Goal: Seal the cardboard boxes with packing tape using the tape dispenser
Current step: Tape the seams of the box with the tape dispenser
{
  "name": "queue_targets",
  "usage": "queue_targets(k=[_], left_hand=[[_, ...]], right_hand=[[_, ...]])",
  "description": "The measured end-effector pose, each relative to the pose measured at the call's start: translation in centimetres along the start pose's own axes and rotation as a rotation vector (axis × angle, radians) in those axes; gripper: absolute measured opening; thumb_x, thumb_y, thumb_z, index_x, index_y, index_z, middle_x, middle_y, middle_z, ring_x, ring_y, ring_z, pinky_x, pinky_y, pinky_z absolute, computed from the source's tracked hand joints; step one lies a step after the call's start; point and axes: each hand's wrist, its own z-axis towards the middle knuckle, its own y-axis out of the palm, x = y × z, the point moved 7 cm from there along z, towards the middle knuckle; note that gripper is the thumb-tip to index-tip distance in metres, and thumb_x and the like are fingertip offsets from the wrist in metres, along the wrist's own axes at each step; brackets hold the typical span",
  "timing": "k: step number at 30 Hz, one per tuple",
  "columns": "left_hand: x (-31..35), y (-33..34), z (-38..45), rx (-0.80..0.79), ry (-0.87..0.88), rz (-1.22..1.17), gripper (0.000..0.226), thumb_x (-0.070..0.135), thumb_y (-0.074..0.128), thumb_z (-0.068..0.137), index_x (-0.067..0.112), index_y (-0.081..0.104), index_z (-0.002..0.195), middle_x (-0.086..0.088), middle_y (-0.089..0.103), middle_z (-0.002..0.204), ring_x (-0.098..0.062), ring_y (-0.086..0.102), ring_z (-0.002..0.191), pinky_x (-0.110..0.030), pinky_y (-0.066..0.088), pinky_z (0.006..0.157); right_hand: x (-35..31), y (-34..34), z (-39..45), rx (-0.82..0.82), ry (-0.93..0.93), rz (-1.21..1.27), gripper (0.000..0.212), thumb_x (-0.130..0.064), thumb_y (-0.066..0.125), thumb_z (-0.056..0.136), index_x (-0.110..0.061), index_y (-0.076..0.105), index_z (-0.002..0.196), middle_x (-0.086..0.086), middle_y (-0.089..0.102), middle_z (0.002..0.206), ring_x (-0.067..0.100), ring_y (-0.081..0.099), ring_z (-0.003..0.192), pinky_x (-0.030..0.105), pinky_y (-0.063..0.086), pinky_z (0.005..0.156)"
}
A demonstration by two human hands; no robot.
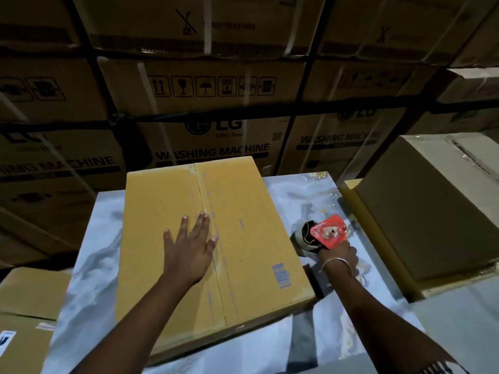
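Main risk: box (pixel 216 238) shifts when the tape dispenser (pixel 325 233) first bites. Only the left hand (pixel 189 248) pins it, and the marbled table top (pixel 297 193) looks slick. If the hand lifts early, the strip probably goes on skewed off the centre seam (pixel 208 225).

Risk 2: the seam already seems to carry a clear strip, hard to be sure in this light. Laying tape over it could wrinkle or double up.

Risk 3: left fingertips sit right on the seam line, so they'd be in the dispenser's path on a full-length pass.

Risk 4: room is dim, so the tape edge is hard to track.

Pose:
- Left arm reaches forward over the near edge of the box. Palm down, flat on the lid, fingers straight and spread, gripping nothing.
- Right hand (pixel 339 256) sits off the box's right side, low over the table, fingers wrapped around the dispenser handle. Red side plate faces up, roll end points toward the box. Bangle (pixel 336 263) on the wrist.

Box lies lengthwise on the table, flaps closed. Another box (pixel 426 211) stands to the right, 1 more (pixel 29 292) at the lower left. Washing machine cartons (pixel 210 152) are stacked behind.
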Motion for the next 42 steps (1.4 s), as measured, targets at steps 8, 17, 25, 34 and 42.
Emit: queue_targets(k=[8, 17, 25, 34, 42], left_hand=[[0.4, 0.6, -0.3, 0.039, -0.018, -0.01, 0.077, 0.066, -0.011, 0.089, 0.032, -0.008, 0.159, 0.021, -0.017, 0.159, -0.019, -0.011, 0.154, -0.053, 0.0, 0.121], [2.2, 1.0, -2.1, 0.033, -0.021, -0.03, 0.083, 0.071, -0.02, 0.085, 0.034, -0.006, 0.159, 0.022, -0.014, 0.16, -0.017, -0.01, 0.154, -0.052, 0.002, 0.121], [3.1, 1.0, -3.1, 0.044, -0.003, -0.035, 0.087, 0.069, -0.025, 0.083, 0.033, -0.005, 0.159, 0.022, -0.016, 0.16, -0.018, -0.01, 0.153, -0.043, -0.001, 0.121], [3.1, 1.2, -3.4, 0.055, 0.016, -0.014, 0.062, 0.056, 0.011, 0.104, 0.03, 0.004, 0.16, 0.016, -0.004, 0.164, -0.022, -0.003, 0.154, -0.045, 0.006, 0.121], [4.3, 0.5, -4.1, 0.058, 0.043, -0.069, 0.066, 0.056, 0.005, 0.1, 0.027, 0.003, 0.16, 0.016, -0.007, 0.162, -0.014, -0.013, 0.153, -0.026, -0.006, 0.118]], right_hand=[[4.7, 4.4, 6.9, -0.248, -0.067, -0.206, 0.044, -0.045, 0.066, 0.085, -0.019, 0.056, 0.12, 0.017, 0.063, 0.124, 0.04, 0.06, 0.118, 0.048, 0.047, 0.1], [-0.2, 4.3, 4.1, -0.308, -0.302, -0.005, 0.035, -0.038, 0.055, 0.102, -0.004, 0.052, 0.108, 0.026, 0.066, 0.111, 0.044, 0.063, 0.105, 0.042, 0.048, 0.079], [-12.0, 0.0, -0.9, -0.289, -0.505, 0.367, 0.038, -0.041, 0.058, 0.1, -0.008, 0.063, 0.117, 0.021, 0.068, 0.112, 0.043, 0.061, 0.108, 0.04, 0.042, 0.08], [-18.7, -0.2, -11.0, -0.554, -0.609, 0.573, 0.056, -0.068, 0.061, 0.081, -0.013, 0.062, 0.091, 0.002, 0.054, 0.067, 0.024, 0.053, 0.061, 0.038, 0.045, 0.058], [-18.9, 6.6, -19.4, -1.203, -0.412, 0.821, 0.045, -0.049, 0.055, 0.095, -0.005, 0.055, 0.091, 0.007, 0.05, 0.061, 0.018, 0.043, 0.044, 0.025, 0.037, 0.043]])
